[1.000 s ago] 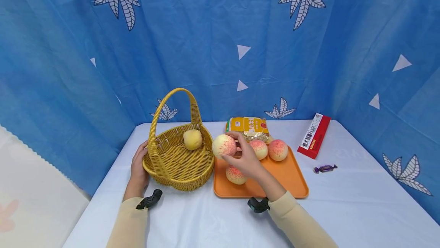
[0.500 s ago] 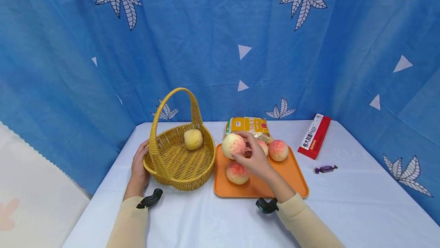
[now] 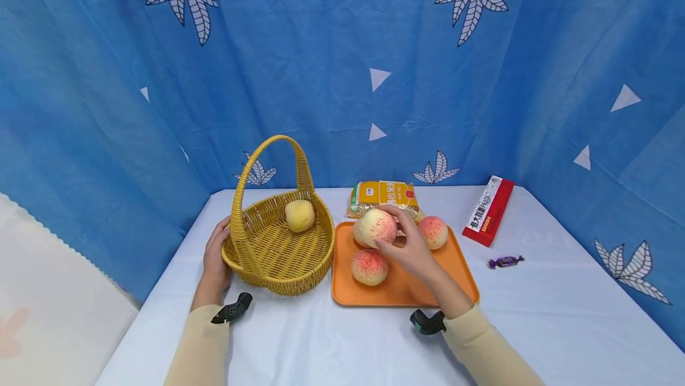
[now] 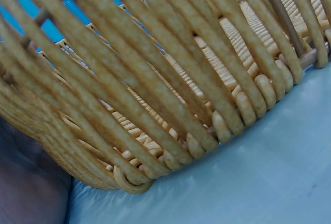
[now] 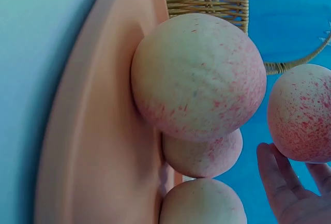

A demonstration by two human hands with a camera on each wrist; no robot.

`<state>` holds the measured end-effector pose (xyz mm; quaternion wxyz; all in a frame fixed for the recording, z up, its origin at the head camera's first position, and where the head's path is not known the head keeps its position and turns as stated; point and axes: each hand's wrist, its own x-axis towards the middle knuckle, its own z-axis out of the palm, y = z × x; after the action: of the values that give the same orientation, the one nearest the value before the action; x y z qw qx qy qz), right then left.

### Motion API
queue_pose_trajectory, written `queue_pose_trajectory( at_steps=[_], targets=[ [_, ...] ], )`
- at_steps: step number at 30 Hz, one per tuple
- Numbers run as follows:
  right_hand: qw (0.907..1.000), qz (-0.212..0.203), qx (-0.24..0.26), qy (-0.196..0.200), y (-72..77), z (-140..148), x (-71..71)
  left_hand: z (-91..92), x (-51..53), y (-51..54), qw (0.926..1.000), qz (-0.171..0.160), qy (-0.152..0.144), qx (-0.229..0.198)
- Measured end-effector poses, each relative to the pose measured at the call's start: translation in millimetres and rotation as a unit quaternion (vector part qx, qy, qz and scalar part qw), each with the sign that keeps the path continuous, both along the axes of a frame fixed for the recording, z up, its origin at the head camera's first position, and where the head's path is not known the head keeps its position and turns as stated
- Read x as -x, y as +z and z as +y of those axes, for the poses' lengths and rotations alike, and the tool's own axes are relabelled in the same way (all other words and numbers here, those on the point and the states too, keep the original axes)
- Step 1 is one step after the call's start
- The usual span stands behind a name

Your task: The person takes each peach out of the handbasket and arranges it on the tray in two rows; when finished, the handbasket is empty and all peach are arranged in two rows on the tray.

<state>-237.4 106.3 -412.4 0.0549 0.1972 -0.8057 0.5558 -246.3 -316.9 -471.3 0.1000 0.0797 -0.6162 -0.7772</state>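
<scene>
My left hand [image 3: 215, 262] rests against the outer left side of the yellow wicker basket [image 3: 278, 286], fingers lying along the wall; in the left wrist view the hand [image 4: 28, 175] touches the weave [image 4: 150, 94]. One yellow fruit [image 3: 299, 216] lies inside. Above the orange tray [image 3: 417, 291], my right hand [image 3: 414, 249] holds a pink-speckled peach [image 3: 377, 227] between thumb and fingers. This peach [image 5: 304, 113] appears apart from those on the tray in the right wrist view. Tray peaches show in front [image 3: 369, 267], partly behind the held one [image 3: 358, 233] and at right [image 3: 433, 232].
A yellow food packet [image 3: 382, 194] lies behind the tray. To the right are a red and white pasta box [image 3: 489, 210] and a purple wrapped candy [image 3: 505, 261]. The basket handle [image 3: 283, 138] arches upright. A blue curtain [image 3: 321, 77] hangs behind the table.
My right hand has moved to the right with the held peach, from beside the basket's right edge to farther over the tray. A peach behind it has come into view. My left hand stays put.
</scene>
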Motion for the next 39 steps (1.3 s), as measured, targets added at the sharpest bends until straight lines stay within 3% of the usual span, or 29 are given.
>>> queue_pose_trajectory(
  at_steps=[10, 17, 25, 33, 39],
  targets=[
    [0.9999, 0.007, -0.002, -0.013, -5.6, 12, -0.4, 0.7, -0.3, 0.7, 1.0000, -0.001, -0.001, -0.005],
    [0.9990, 0.035, -0.021, -0.018, -8.3, 21, -2.0, 1.1, -1.3, 0.1, 0.9999, -0.015, -0.004, -0.007],
    [0.9991, 0.017, -0.022, -0.033, -6.5, 29, -2.0, 1.2, -3.3, 5.8, 0.9999, -0.014, -0.008, -0.005],
    [0.9990, -0.016, -0.014, -0.040, -3.0, 34, -3.9, 0.1, 0.8, -2.1, 0.9999, -0.011, 0.000, 0.002],
    [0.9980, -0.005, -0.036, -0.053, -1.1, 41, -1.6, -0.9, 1.7, -2.6, 1.0000, -0.001, 0.000, 0.004]
  ],
)
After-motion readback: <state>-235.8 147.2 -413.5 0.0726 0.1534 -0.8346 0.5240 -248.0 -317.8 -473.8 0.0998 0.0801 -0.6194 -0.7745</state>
